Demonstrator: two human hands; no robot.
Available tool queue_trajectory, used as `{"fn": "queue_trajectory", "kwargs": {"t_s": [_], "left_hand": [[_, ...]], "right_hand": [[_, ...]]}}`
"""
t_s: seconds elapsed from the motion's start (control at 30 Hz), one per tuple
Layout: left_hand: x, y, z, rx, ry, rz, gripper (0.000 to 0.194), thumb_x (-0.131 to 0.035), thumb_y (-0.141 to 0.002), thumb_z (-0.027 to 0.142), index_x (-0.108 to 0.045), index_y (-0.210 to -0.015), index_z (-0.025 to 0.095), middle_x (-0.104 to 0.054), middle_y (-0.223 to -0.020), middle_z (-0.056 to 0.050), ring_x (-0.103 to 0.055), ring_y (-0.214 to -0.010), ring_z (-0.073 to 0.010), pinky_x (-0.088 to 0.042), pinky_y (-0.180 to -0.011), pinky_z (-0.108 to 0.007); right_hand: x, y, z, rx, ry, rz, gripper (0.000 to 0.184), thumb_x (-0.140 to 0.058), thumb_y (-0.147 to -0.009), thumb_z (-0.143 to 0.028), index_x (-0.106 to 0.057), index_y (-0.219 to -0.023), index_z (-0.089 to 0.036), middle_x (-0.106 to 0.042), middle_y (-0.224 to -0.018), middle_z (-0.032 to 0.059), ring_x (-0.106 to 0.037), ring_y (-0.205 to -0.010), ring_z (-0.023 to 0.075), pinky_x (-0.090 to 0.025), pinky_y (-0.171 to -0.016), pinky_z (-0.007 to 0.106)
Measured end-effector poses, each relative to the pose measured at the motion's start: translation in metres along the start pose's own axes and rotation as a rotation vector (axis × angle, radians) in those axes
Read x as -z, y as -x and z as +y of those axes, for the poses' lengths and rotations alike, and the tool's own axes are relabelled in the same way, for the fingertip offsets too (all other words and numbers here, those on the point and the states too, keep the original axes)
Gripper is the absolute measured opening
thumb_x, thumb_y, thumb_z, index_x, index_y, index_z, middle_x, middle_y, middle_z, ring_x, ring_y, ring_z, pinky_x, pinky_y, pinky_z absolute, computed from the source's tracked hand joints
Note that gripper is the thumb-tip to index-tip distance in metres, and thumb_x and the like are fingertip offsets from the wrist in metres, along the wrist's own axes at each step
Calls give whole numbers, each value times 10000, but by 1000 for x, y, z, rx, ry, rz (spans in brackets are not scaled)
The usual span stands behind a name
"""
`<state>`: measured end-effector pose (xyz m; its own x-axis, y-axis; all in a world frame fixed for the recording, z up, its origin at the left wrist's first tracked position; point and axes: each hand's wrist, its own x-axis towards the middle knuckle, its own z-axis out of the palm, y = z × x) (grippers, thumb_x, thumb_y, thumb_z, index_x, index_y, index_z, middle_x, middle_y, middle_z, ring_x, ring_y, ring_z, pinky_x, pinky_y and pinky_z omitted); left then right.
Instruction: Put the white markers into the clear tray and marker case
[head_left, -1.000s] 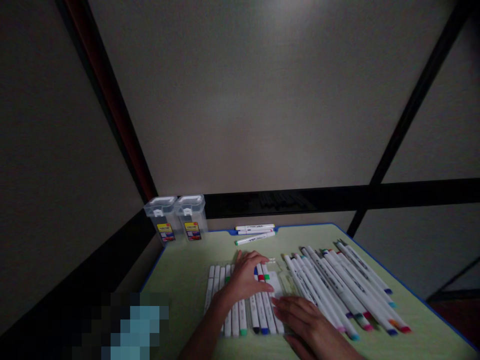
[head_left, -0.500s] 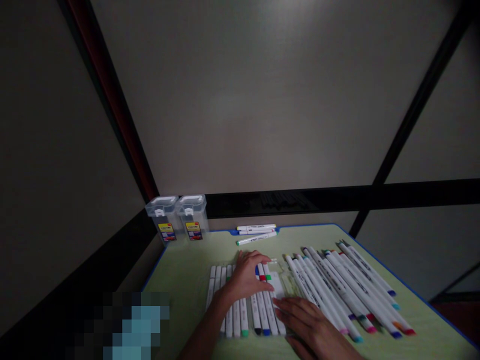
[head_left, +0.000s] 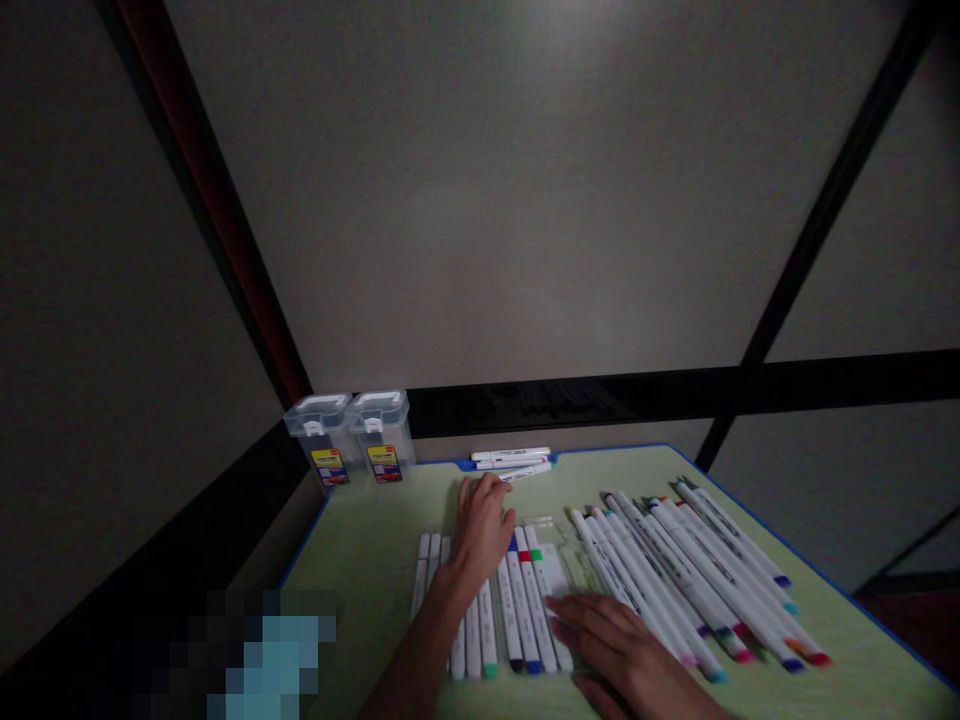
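My left hand (head_left: pixel 482 530) reaches over the far edge of the clear marker tray (head_left: pixel 541 522), its fingers bent forward and the thumb apart. Its fingertips are at the near end of a white marker (head_left: pixel 527 470) with a green tip; that end is hidden, and I cannot tell whether they touch it. White markers (head_left: pixel 531 610) lie side by side in the tray, some with black, blue, red or green caps. At the tray's right side my right hand (head_left: pixel 619 640) lies with fingers stretched out, next to a white panel (head_left: pixel 556 575), holding nothing I can see.
Many loose white markers (head_left: pixel 697 570) with coloured ends lie on the right of the pale green table (head_left: pixel 337 590). Two more markers (head_left: pixel 510 457) rest at its back edge. Two clear lidded boxes (head_left: pixel 349 440) stand back left, before a wall.
My left hand has moved away from above the tray's markers, forward to the green-tipped marker behind it. My right hand has stayed in place.
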<state>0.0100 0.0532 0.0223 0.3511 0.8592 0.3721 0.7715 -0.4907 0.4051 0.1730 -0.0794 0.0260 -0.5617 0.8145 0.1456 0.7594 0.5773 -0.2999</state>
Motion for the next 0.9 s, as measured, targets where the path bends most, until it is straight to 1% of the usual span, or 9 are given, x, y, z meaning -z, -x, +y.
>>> {"fn": "queue_trajectory", "kwargs": {"t_s": [0.17,0.3,0.4,0.5,0.6,0.67,0.8,0.9], "left_hand": [[-3,4,-8,15,-136,9,282,-501,-741,124,-560,-1009,188,-526,-1034,-41,-467,-1009,-198,-262,-1007,-369],[-5,4,-13,63,-188,-6,284,-499,-776,244,-554,-1045,173,-504,-1057,-67,-449,-1029,-221,-271,-997,-384],[-7,3,-15,68,-205,-47,340,-461,-805,350,-537,-1081,165,-485,-1133,-93,-413,-1106,-244,-235,-1020,-417],[-9,3,-15,66,-227,-104,418,-394,-832,421,-504,-1145,166,-422,-1271,-122,-316,-1223,-273,-165,-1044,-471],[-8,3,-14,65,-232,-170,476,-349,-842,459,-445,-1225,194,-312,-1390,-106,-218,-1290,-292,-130,-1045,-514],[-8,3,-13,65,-227,-200,506,-331,-841,481,-412,-1259,207,-274,-1417,-88,-196,-1301,-299,-130,-1043,-524],[-9,1,-14,73,-221,-223,554,-303,-835,516,-363,-1297,216,-269,-1423,-67,-187,-1307,-304,-132,-1043,-528],[-9,1,-14,84,-220,-222,576,-304,-833,517,-338,-1313,200,-285,-1416,-72,-196,-1303,-303,-126,-1044,-531]], "right_hand": [[-2,2,1,9,24,8,407,-490,-770,-116,-562,-1167,-167,-560,-1209,70,-513,-1104,226,-428,-935,369],[-3,2,3,15,4,42,394,-498,-776,-129,-567,-1160,-186,-568,-1201,64,-516,-1101,217,-417,-945,356],[-4,0,2,10,-5,34,386,-501,-776,-137,-574,-1152,-183,-569,-1199,69,-517,-1099,221,-425,-937,361],[-4,0,2,11,3,33,390,-491,-786,-133,-564,-1165,-185,-560,-1211,65,-512,-1106,218,-419,-943,358],[-4,1,2,15,-13,57,392,-494,-791,-140,-557,-1174,-198,-557,-1214,61,-512,-1107,214,-407,-955,358],[-4,2,1,8,-21,64,392,-495,-794,-144,-553,-1177,-205,-557,-1216,60,-510,-1107,212,-409,-952,355],[-3,1,0,-1,-20,57,378,-497,-797,-158,-562,-1168,-196,-560,-1211,65,-510,-1108,215,-413,-948,358],[-1,1,-1,2,-12,41,368,-496,-797,-163,-572,-1156,-182,-566,-1202,70,-512,-1106,221,-415,-946,364]]}}
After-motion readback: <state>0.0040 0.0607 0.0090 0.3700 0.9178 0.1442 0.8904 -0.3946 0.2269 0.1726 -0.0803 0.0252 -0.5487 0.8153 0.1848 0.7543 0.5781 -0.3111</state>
